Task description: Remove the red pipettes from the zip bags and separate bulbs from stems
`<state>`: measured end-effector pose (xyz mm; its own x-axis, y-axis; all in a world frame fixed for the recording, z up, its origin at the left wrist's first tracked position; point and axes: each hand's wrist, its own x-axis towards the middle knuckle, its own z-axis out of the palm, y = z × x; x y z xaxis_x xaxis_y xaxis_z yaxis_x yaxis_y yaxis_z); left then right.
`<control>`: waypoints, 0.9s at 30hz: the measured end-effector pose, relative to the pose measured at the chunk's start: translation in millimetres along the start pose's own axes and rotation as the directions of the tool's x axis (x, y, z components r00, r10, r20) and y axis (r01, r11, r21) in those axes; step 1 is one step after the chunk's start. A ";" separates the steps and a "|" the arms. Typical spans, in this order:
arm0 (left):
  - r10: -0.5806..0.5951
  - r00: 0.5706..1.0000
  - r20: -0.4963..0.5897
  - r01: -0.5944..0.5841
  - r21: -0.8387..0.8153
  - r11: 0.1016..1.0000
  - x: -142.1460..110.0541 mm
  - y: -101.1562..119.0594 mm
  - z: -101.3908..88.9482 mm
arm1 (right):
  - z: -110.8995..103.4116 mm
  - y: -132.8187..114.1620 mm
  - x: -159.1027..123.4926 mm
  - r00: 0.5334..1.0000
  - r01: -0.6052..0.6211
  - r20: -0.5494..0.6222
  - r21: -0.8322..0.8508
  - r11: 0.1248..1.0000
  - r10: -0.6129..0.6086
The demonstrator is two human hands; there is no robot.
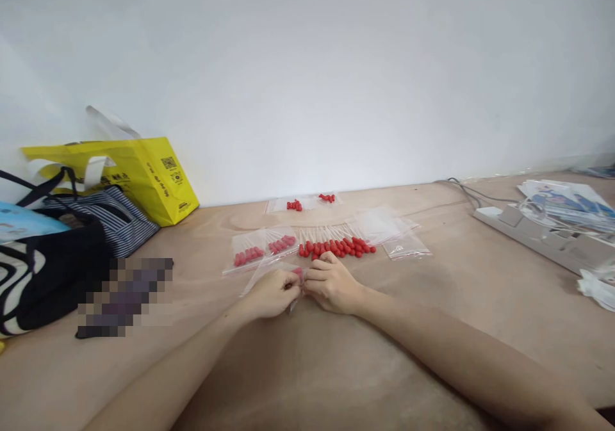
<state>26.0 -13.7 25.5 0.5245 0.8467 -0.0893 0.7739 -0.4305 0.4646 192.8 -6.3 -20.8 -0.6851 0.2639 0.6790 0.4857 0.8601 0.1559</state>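
My left hand is closed on the edge of a clear zip bag, which lies partly beneath it. A bit of red shows in the bag near the fingertips. My right hand meets the left one, its fingers curled and pinched at the same bag's edge. Just beyond the right hand lies a row of white sticks with red bulb-shaped heads, heads toward me. Left of the row, a filled clear bag holds more of these red-headed sticks. What exactly the fingertips grip is partly hidden.
Flat clear bags lie right of the row. More filled bags rest by the wall. At left stand a yellow bag, a striped pouch and a black bag. A power strip and printed packets are at right.
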 end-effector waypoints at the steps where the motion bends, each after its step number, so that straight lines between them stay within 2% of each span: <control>1: -0.005 0.999 -0.034 0.005 -0.006 1.000 0.5 -0.8 0.4 | -0.5 -0.1 0.1 1.000 0.001 0.012 0.013 1.000 -0.001; 5: -0.085 0.985 -0.148 0.094 0.058 0.994 -0.7 -2.0 -1.2 | -3.5 -1.0 -0.2 0.996 -0.008 0.092 0.060 0.998 0.003; 7: -0.135 0.961 -0.242 0.172 0.140 0.975 -2.2 -1.4 -4.3 | -5.8 -0.8 -0.6 0.989 -0.020 0.145 0.088 0.996 0.007; 9: -0.101 0.937 -0.336 0.176 0.202 0.963 -3.5 -2.4 -8.5 | -8.8 0.4 -1.4 0.980 -0.048 0.196 0.116 0.992 0.024; 10: -0.037 0.935 -0.353 0.123 0.224 0.967 -4.2 -4.5 -10.7 | -10.6 1.2 -2.0 0.975 -0.066 0.220 0.133 0.989 0.036; 13: 0.233 0.930 -0.285 -0.168 0.235 0.957 -6.8 -18.6 -14.8 | -16.6 3.3 -4.6 0.958 -0.131 0.280 0.220 0.967 0.066; 15: 0.317 0.924 -0.213 -0.276 0.200 0.940 -9.0 -32.7 -13.5 | -20.2 3.5 -6.4 0.948 -0.195 0.299 0.268 0.943 0.111; 18: 0.266 0.953 -0.143 -0.242 0.167 0.956 -13.0 -51.1 -6.2 | -22.6 1.5 -7.6 0.918 -0.332 0.305 0.239 0.913 0.254; 21: 0.237 0.958 -0.161 -0.212 0.159 0.964 -17.8 -57.8 1.0 | -21.2 -1.8 -6.9 0.869 -0.452 0.306 0.169 0.876 0.389; 27: 0.232 0.940 -0.251 -0.205 0.128 0.970 -26.2 -51.4 3.9 | -19.5 -3.5 -5.9 0.836 -0.520 0.296 0.159 0.839 0.462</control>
<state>-26.1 -15.0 0.5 0.5830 0.7746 0.2451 0.6889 -0.6312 0.3563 205.8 -19.4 -11.3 -0.5092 0.7473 0.4269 0.6774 0.6539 -0.3368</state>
